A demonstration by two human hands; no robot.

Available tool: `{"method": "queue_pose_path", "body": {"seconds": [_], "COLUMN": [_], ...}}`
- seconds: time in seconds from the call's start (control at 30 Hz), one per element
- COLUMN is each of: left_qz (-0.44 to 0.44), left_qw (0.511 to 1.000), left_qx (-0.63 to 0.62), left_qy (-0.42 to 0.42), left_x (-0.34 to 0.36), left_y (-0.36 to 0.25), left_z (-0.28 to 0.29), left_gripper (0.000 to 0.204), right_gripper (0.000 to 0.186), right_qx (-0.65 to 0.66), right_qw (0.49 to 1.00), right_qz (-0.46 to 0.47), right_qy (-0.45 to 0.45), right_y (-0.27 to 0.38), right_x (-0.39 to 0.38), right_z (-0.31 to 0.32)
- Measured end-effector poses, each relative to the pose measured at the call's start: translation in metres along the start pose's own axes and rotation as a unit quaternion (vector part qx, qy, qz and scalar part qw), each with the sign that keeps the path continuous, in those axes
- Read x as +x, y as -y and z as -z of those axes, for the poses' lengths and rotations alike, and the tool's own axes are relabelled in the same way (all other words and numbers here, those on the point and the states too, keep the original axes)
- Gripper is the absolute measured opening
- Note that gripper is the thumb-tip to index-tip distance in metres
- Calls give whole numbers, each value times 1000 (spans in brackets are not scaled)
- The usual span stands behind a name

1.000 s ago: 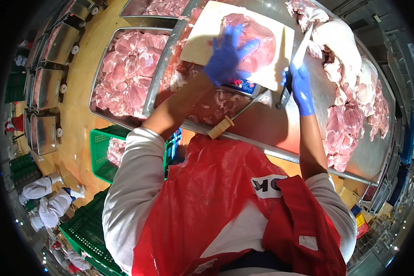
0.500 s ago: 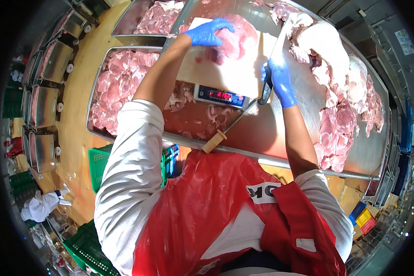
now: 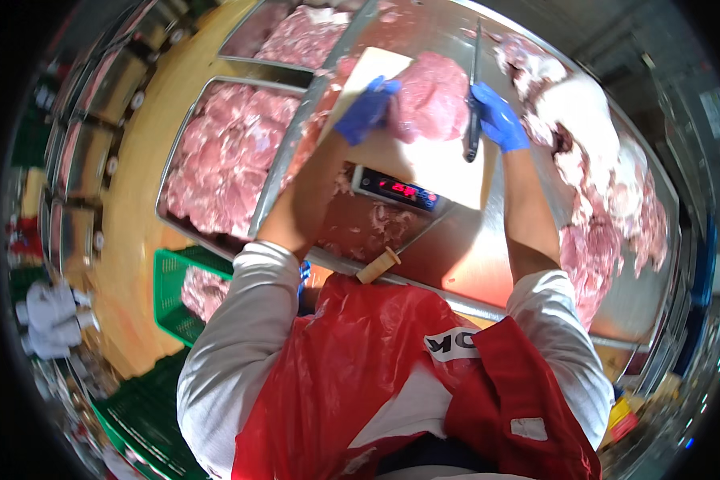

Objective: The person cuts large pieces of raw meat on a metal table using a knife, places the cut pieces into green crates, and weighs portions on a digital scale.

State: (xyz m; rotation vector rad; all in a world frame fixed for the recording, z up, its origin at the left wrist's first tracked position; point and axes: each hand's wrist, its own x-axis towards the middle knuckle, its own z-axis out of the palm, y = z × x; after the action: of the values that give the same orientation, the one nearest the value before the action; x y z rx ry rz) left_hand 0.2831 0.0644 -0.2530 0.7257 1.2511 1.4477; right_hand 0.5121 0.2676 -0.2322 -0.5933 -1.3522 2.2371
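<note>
A large pink piece of meat (image 3: 430,98) lies on the white cutting board (image 3: 412,156), which rests over a small digital scale (image 3: 396,189) with a lit red display. At the meat's left edge is my left hand (image 3: 366,112), blue-gloved, fingers extended and somewhat blurred, not wrapped round it. My right hand (image 3: 500,120), also gloved in blue, grips a knife (image 3: 474,128) by its black handle. The blade points away from me, just right of the meat. Nearer to me, a sharpening steel (image 3: 380,264) with a pale handle lies at the table's front edge.
Large cuts with white fat (image 3: 576,112) line the right side of the steel table (image 3: 488,256). To the left stand two metal trays of meat, a nearer tray (image 3: 224,160) and a farther tray (image 3: 304,40). A green crate (image 3: 168,292) holding meat sits below the table edge.
My left hand has slid from atop the meat to its left side. The meat now lies broader on the board. My right hand has moved farther away, bringing the knife beside the meat.
</note>
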Motion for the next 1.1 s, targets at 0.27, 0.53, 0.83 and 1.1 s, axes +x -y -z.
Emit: {"method": "queue_pose_path", "body": {"seconds": [0.27, 0.53, 0.83, 1.1], "left_qz": [-177, -150, -183, -101], "left_qw": [975, 966, 932, 773], "left_qx": [-90, -144, 55, 126], "left_qy": [-94, -154, -307, -613], "left_x": [-50, -198, -328, -467], "left_y": [13, 18, -31, -45], "left_z": [-22, -4, 162, 210], "left_gripper": [77, 64, 40, 23], "right_gripper": [49, 45, 29, 35], "right_qx": [-33, -165, -36, -99], "right_qw": [996, 980, 952, 929], "right_qz": [-72, -33, -152, -209], "right_qy": [47, 109, 262, 288], "right_y": [-26, -82, -125, -115], "right_x": [-28, -125, -63, -117], "right_z": [-51, -143, -334, -229]}}
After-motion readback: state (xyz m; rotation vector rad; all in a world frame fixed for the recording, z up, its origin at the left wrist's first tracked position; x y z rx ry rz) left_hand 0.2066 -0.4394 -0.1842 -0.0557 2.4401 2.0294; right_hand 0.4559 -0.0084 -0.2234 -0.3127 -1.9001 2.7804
